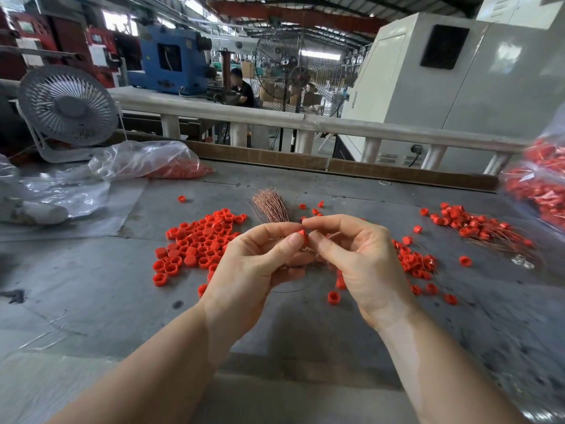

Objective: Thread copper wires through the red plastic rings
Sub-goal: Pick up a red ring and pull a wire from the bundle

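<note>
rings [195, 243] left, wire bundle [271, 206] behind hands

Two hands, the left hand [260, 255] and right hand [363, 258], meet at frame centre over one red ring [302, 233]. One copper wire bundle [272, 206] lies behind. Red rings form three loose heaps: left [195, 243], centre-right [415, 261], right [470, 224]. Two fans: desk fan [68, 108] upper left, pedestal fan [293, 71] upper centre. Two bags of rings: one [153, 160], another [541, 182].

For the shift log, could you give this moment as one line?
left hand: pinches red ring | right hand: fingertips at ring
</note>
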A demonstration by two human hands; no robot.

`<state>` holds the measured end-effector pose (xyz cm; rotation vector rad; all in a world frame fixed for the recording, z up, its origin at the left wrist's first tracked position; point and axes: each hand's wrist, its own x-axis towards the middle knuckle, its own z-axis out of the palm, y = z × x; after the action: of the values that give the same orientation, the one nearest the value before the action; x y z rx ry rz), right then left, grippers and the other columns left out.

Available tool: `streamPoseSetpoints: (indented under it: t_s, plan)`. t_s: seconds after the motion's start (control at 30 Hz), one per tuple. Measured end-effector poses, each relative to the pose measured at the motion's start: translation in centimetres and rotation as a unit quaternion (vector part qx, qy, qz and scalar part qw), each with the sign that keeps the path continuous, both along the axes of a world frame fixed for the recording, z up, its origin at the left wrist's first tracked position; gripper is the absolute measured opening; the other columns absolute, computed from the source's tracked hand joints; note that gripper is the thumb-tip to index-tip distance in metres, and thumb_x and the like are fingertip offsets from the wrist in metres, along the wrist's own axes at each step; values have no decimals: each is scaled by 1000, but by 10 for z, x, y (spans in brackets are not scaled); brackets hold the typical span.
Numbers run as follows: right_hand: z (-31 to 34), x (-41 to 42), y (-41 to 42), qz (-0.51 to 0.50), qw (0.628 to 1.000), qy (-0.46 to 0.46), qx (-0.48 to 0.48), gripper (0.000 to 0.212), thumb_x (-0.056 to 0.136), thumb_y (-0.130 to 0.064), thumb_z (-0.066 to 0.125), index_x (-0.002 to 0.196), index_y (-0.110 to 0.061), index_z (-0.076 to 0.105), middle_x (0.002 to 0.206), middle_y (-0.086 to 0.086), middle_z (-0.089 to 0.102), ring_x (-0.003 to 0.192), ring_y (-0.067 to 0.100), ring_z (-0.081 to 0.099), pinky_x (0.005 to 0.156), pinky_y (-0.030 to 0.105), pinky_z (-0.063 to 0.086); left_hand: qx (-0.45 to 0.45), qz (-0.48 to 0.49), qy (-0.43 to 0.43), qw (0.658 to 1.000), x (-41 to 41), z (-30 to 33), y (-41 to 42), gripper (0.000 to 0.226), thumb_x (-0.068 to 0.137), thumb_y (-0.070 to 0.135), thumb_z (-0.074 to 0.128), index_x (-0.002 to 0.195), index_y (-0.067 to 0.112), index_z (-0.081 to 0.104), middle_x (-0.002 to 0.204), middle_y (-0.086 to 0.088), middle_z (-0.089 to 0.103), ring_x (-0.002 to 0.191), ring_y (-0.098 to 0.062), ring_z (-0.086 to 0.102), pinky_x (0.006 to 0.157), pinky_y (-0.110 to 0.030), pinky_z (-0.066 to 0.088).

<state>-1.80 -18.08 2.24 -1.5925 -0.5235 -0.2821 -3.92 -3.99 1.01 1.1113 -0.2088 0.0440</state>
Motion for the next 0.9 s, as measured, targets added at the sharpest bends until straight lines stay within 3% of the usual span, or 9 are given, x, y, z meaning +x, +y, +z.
streamPoseSetpoints:
  t_s: [0.1, 0.27, 0.4, 0.57, 0.7, 0.9]
  plan:
    - [0, 0, 0, 14, 1000, 12, 12, 19, 81, -6, 67, 84, -23, 75, 73, 0, 71, 70, 20, 66, 72, 29, 55, 1, 3, 3, 1000, 0, 0, 0, 20, 54, 30, 74, 73, 24, 75, 74, -2, 72, 63, -9, 68, 54, -19, 54]
    - [-2, 2, 1, 21, 1000, 12, -5, 19, 81, -9, 68, 90, -24, 75, 80, 8, 72, 76, 35, 64, 78, 42, 53, 8, 8, -6, 1000, 1, -1, 2, 18, 59, 27, 72, 76, 21, 75, 72, -1, 71, 63, -7, 66, 53, -19, 53]
    - [-1, 1, 1, 38, 999, 23, -17, 19, 81, -14, 68, 93, -27, 74, 78, -2, 71, 71, 14, 64, 67, 22, 51, -21, 7, -5, 1000, 2, -1, 1, 20, 58, 24, 73, 77, 19, 74, 73, -5, 71, 60, -9, 66, 55, -19, 54]
    - [-2, 3, 2, -10, 1000, -9, -26, 12, 79, -12, 71, 87, -21, 75, 78, 3, 71, 79, 35, 65, 78, 50, 54, -29, -12, -4, 999, 2, -1, 2, 35, 58, 19, 75, 92, 12, 67, 77, -7, 72, 66, -12, 69, 58, -20, 55]
    - [-3, 4, 0, -36, 999, -17, -32, 10, 77, -10, 73, 82, -19, 75, 77, 1, 70, 79, 31, 64, 77, 46, 54, -14, -14, -13, 1000, 1, 1, 0, 39, 57, 9, 74, 95, 10, 63, 78, -8, 73, 69, -14, 70, 58, -20, 54]
    - [-3, 3, 0, -34, 999, -14, -40, 10, 78, -14, 73, 80, -24, 74, 76, 0, 71, 78, 28, 64, 75, 41, 55, 27, 29, -22, 999, 0, 2, -1, 39, 56, 14, 74, 94, 9, 64, 77, -7, 73, 66, -14, 69, 57, -22, 54]
